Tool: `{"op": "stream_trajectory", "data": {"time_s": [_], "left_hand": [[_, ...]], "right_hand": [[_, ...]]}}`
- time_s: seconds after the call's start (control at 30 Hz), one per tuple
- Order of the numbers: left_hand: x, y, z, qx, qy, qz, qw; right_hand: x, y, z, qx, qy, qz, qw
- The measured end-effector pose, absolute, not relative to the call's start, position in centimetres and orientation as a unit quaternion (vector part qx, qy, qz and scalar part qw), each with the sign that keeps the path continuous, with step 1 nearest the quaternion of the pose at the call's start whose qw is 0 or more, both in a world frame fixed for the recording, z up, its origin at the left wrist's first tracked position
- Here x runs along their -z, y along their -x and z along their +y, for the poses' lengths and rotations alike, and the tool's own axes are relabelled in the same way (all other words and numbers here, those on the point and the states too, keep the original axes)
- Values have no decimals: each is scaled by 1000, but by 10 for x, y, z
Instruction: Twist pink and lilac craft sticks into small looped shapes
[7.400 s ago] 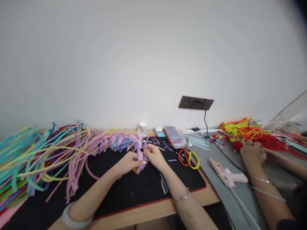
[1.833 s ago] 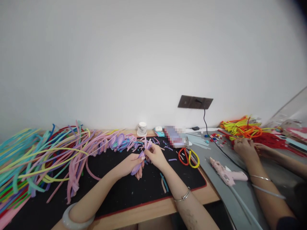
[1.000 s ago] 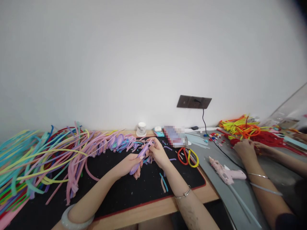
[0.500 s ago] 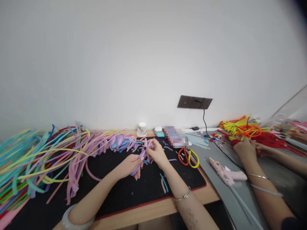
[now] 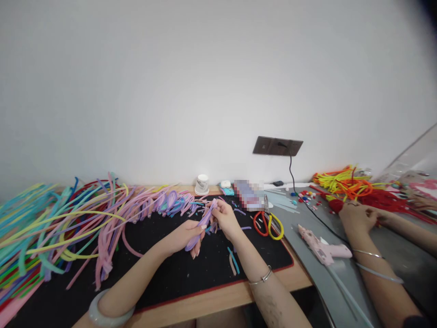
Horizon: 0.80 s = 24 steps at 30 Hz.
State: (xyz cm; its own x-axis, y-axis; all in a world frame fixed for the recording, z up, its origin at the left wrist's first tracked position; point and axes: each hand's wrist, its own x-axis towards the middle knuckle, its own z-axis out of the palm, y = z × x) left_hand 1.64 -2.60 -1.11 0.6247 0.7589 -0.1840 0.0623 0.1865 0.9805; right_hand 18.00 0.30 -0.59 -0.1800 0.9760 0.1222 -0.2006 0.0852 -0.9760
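A bundle of looped purple fuzzy stems (image 5: pixel 202 223) is held between my two hands above the black mat (image 5: pixel 191 273). My left hand (image 5: pixel 186 236) is closed round its lower part, with the rounded end showing under the fingers. At the upper end, my right hand (image 5: pixel 223 218) pinches the tips of the stems. Short pink, purple and blue pieces lie on the mat just behind and beside my hands. Scissors (image 5: pixel 269 225) with one red and one yellow handle rest to the right of my right hand.
Long pastel stems (image 5: pixel 82 223) cover the left side. A white cup (image 5: pixel 201 184) stands by the wall. A pink glue gun (image 5: pixel 324 248) lies on the grey table, near a black cable. At the right, another person's hands (image 5: pixel 358 218) work beside red stems.
My right hand's fingers have shifted slightly at the top of the purple bundle, which now shows more plainly between my hands. The other person's hands have moved a little right.
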Motion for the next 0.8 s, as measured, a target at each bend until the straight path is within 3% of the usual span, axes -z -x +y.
{"op": "stream_trajectory", "data": {"time_s": [0.27,0.4,0.53,0.8], "left_hand": [[4,-12,-27,-282,-565,340,697],[3,-11,-26,-308,-550,332,701],[2,-12,-29,-250,-560,316,724],[-1,-12,-33,-192,-570,303,739]], "right_hand": [[2,-182,2,-592,360,-479,539],[1,-183,-2,-616,361,-541,445],[2,-183,-10,-599,354,-627,350],[-2,-181,-16,-534,347,-695,334]]}}
